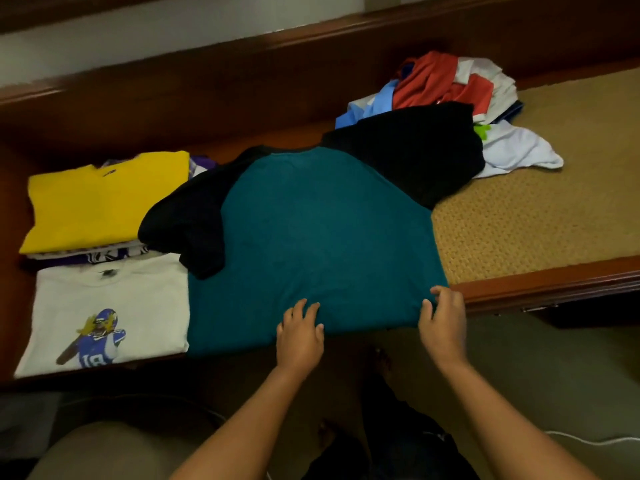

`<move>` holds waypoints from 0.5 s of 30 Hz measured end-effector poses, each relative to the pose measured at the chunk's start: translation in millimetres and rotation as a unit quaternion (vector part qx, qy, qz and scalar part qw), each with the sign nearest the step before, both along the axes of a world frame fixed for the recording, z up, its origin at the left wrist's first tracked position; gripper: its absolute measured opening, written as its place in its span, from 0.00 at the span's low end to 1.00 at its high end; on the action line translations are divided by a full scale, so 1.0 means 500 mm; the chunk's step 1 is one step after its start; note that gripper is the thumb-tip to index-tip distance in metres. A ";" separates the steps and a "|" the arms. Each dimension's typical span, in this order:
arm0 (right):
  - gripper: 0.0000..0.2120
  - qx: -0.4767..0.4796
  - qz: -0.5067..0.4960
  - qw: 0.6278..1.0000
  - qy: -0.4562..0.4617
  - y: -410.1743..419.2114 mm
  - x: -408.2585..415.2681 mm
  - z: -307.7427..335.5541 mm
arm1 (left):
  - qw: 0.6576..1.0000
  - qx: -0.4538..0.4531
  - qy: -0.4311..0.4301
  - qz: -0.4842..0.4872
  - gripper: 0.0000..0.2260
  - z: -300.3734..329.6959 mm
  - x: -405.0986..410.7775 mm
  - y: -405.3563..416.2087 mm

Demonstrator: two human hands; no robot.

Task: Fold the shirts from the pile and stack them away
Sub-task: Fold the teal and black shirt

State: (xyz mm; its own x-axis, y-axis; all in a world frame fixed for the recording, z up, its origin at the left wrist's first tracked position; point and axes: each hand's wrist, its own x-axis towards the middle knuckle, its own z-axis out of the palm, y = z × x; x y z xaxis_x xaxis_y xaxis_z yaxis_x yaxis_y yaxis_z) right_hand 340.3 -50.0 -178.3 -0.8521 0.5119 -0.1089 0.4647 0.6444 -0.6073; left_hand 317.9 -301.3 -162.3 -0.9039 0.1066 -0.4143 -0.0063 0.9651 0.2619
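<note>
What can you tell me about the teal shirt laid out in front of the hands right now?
The teal shirt is soft knit with black raglan sleeves, spread flat across the bench, hem toward the person. One black sleeve is folded in on the yellow-stack side; the other lies toward the unfolded pile. The left hand rests flat on the hem; the right hand curls over its hem corner.

Dim rm: dark wood bench (540, 285) w/ woven tan mat (540, 216), pale wall (173, 32).

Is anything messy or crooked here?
Yes. The teal shirt has a black sleeve flopped onto the folded yellow shirt stack, and the unfolded pile is a jumble at the back right.
</note>
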 end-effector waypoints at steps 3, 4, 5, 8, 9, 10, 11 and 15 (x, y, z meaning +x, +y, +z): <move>0.11 -0.012 0.078 0.997 0.017 -0.034 -0.046 0.007 | 0.999 0.036 0.007 0.033 0.20 0.009 -0.018 -0.017; 0.11 -0.023 0.096 0.995 0.014 -0.049 -0.063 0.012 | 0.997 0.051 0.017 0.051 0.20 0.017 -0.026 -0.025; 0.11 -0.035 0.112 0.993 0.010 -0.067 -0.081 0.018 | 0.995 0.066 0.029 0.072 0.19 0.025 -0.035 -0.034; 0.09 -0.053 0.182 0.982 0.013 -0.132 -0.137 0.034 | 0.982 0.100 0.073 0.143 0.17 0.058 -0.068 -0.077; 0.09 -0.053 0.209 0.976 0.017 -0.159 -0.158 0.039 | 0.976 0.105 0.084 0.168 0.17 0.070 -0.082 -0.097; 0.08 -0.054 0.236 0.970 0.021 -0.189 -0.180 0.045 | 0.971 0.107 0.094 0.192 0.16 0.079 -0.096 -0.119; 0.07 -0.055 0.261 0.964 0.025 -0.220 -0.203 0.051 | 0.966 0.107 0.102 0.213 0.16 0.087 -0.111 -0.144; 0.06 -0.052 0.339 0.938 0.048 -0.357 -0.300 0.083 | 0.951 0.089 0.139 0.260 0.16 0.107 -0.181 -0.261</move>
